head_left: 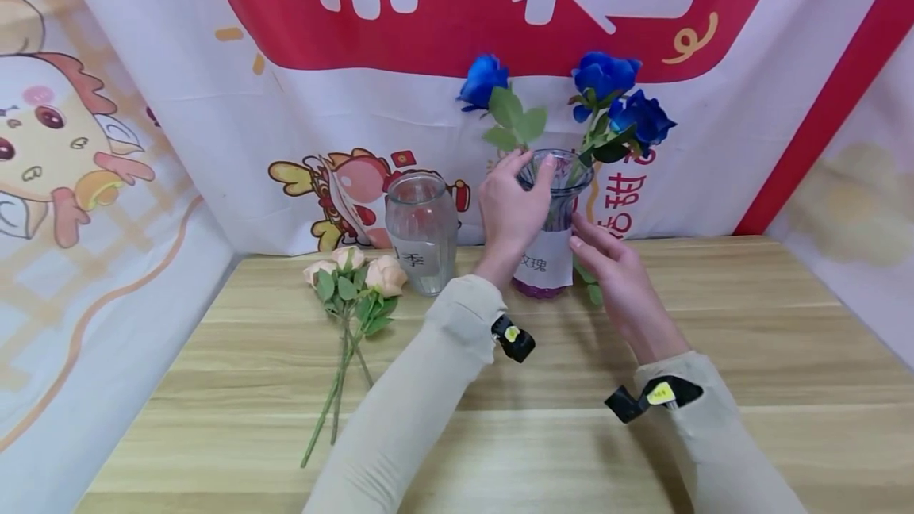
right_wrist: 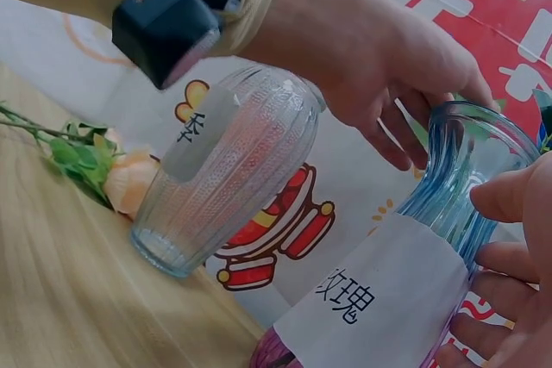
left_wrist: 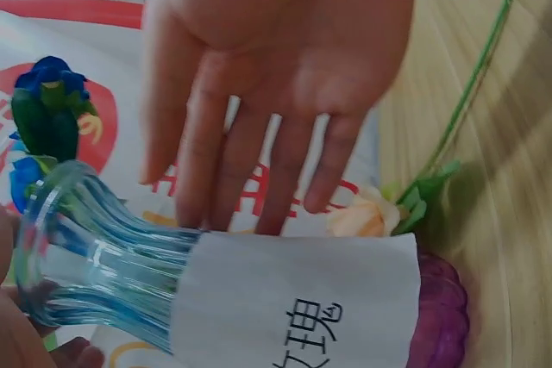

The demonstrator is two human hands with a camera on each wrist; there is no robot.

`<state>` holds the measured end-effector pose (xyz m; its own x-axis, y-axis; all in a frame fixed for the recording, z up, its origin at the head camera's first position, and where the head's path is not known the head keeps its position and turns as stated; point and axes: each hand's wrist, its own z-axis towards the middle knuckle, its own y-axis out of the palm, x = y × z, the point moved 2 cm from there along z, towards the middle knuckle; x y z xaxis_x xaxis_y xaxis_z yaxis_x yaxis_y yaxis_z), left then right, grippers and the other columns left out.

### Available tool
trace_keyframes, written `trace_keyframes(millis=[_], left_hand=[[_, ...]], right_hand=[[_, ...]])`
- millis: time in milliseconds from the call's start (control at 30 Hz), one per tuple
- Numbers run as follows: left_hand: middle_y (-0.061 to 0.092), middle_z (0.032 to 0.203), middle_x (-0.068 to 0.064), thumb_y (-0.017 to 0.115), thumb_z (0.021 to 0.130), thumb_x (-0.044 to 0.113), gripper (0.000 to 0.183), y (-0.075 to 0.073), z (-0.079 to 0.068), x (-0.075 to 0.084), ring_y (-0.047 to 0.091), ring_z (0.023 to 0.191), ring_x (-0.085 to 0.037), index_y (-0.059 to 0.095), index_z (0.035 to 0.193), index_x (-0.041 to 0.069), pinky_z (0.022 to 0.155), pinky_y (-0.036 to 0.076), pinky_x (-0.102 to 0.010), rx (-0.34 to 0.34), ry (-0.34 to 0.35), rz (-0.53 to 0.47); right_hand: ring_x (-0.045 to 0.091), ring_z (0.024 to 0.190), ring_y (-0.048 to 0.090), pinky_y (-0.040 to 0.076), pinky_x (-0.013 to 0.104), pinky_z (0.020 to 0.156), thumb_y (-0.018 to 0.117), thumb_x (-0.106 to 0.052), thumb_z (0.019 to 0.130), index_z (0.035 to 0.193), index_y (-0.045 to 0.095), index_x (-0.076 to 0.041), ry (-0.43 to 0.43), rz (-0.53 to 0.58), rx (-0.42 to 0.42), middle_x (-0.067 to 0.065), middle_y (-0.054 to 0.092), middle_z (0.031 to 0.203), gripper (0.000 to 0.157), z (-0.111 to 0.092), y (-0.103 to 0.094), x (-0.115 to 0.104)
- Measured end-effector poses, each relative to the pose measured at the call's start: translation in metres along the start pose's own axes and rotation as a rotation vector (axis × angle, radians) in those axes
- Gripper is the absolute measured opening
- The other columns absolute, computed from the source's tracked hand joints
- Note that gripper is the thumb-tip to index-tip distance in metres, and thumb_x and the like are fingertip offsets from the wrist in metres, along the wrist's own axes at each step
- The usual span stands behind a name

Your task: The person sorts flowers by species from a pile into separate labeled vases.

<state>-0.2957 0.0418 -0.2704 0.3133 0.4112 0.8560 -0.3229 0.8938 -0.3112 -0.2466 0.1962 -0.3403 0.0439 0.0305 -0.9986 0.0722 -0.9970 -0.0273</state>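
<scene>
A flared glass vase (head_left: 550, 216), bluish at the top with a purple base and a white paper label, stands between the two hands. Three blue roses (head_left: 607, 74) rise from it, one leaning left and two right. My left hand (head_left: 516, 201) is at the rim from the left, thumb in front, its loose fingers partly beside the glass in the right wrist view. My right hand (head_left: 621, 280) lies along the vase's right side, fingertips at the label's edge. In the left wrist view the right hand's fingers (left_wrist: 233, 157) are straight and spread.
A clear ribbed vase (head_left: 421, 236), also labelled, stands to the left. Peach roses (head_left: 348, 272) with long stems lie on the wooden table (head_left: 236, 387) before it. Another peach rose (left_wrist: 366, 215) lies beyond the labelled vase. A printed cloth (head_left: 186, 125) hangs behind.
</scene>
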Motion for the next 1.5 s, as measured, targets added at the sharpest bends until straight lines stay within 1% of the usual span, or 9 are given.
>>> trace_keyframes(millis=[67,233,300,567,700,900,1133,1300,1500], left_hand=[[0.061,0.156,-0.002,0.066,0.104,0.046,0.048,-0.002,-0.001,0.001,0.064,0.135,-0.023,0.07,0.139,0.014,0.124,0.043,-0.039,-0.026,0.003,0.028],[0.081,0.107,-0.005,0.067,0.103,0.044,0.038,-0.014,-0.007,-0.003,0.067,0.077,-0.02,0.078,0.128,0.018,0.078,0.057,-0.032,0.011,0.055,0.074],[0.081,0.094,-0.004,0.068,0.103,0.043,0.033,-0.021,-0.009,-0.006,0.07,0.077,-0.016,0.08,0.124,0.02,0.069,0.055,-0.03,0.029,0.09,0.065],[0.082,0.114,-0.005,0.069,0.104,0.033,0.026,-0.071,-0.023,-0.028,0.075,0.107,-0.02,0.08,0.116,0.013,0.097,0.058,-0.034,0.168,0.314,0.016],[0.081,0.115,-0.007,0.071,0.102,0.03,0.025,-0.103,-0.022,-0.039,0.07,0.109,-0.027,0.079,0.115,0.009,0.092,0.058,-0.04,0.25,0.377,0.003],[0.076,0.131,-0.002,0.072,0.101,0.037,0.037,-0.139,-0.009,-0.065,0.063,0.128,-0.022,0.073,0.131,0.017,0.114,0.046,-0.047,0.267,0.235,-0.036],[0.055,0.161,0.002,0.066,0.102,0.052,0.06,-0.149,0.008,-0.099,0.044,0.154,-0.017,0.053,0.155,0.026,0.132,0.027,-0.053,0.048,-0.015,-0.118],[0.052,0.163,0.001,0.064,0.105,0.049,0.064,-0.146,0.015,-0.115,0.047,0.153,-0.017,0.047,0.16,0.02,0.131,0.032,-0.047,-0.061,-0.064,-0.203],[0.053,0.162,0.001,0.062,0.108,0.041,0.059,-0.145,0.017,-0.121,0.05,0.15,-0.018,0.048,0.159,0.016,0.129,0.037,-0.042,-0.085,-0.05,-0.273]], right_hand=[[0.018,0.165,0.023,0.022,0.044,0.136,0.053,-0.035,0.112,0.168,0.03,-0.025,-0.003,-0.002,-0.001,-0.009,0.024,0.178,0.061,0.0,0.0,0.0],[0.019,0.165,0.023,0.021,0.044,0.136,0.054,-0.036,0.112,0.168,0.03,-0.023,-0.014,0.008,-0.003,-0.006,0.024,0.178,0.063,0.0,-0.001,0.001],[0.018,0.165,0.022,0.021,0.044,0.136,0.055,-0.038,0.111,0.168,0.03,-0.023,-0.013,0.01,-0.003,-0.006,0.024,0.178,0.064,0.0,-0.001,0.001],[0.019,0.166,0.021,0.02,0.045,0.136,0.056,-0.039,0.111,0.168,0.03,-0.023,-0.013,0.0,-0.007,-0.006,0.024,0.178,0.064,0.0,0.0,0.0],[0.017,0.166,0.021,0.02,0.045,0.136,0.056,-0.042,0.11,0.168,0.03,-0.025,-0.003,-0.006,-0.009,-0.008,0.023,0.178,0.066,0.0,0.0,0.001],[0.017,0.166,0.022,0.021,0.045,0.136,0.055,-0.043,0.11,0.168,0.03,-0.026,-0.009,-0.02,-0.01,-0.01,0.023,0.178,0.065,0.0,0.0,0.002],[0.017,0.166,0.021,0.02,0.047,0.136,0.054,-0.045,0.11,0.168,0.03,-0.026,-0.007,-0.042,0.001,-0.011,0.023,0.178,0.065,-0.002,-0.002,0.002],[0.015,0.166,0.018,0.019,0.046,0.136,0.055,-0.048,0.109,0.168,0.03,-0.028,-0.001,-0.044,-0.001,-0.013,0.023,0.177,0.067,-0.001,-0.003,0.002],[0.021,0.164,0.029,0.021,0.047,0.136,0.058,-0.043,0.109,0.166,0.035,-0.019,-0.041,0.014,-0.004,-0.003,0.03,0.176,0.066,-0.001,-0.013,-0.002]])
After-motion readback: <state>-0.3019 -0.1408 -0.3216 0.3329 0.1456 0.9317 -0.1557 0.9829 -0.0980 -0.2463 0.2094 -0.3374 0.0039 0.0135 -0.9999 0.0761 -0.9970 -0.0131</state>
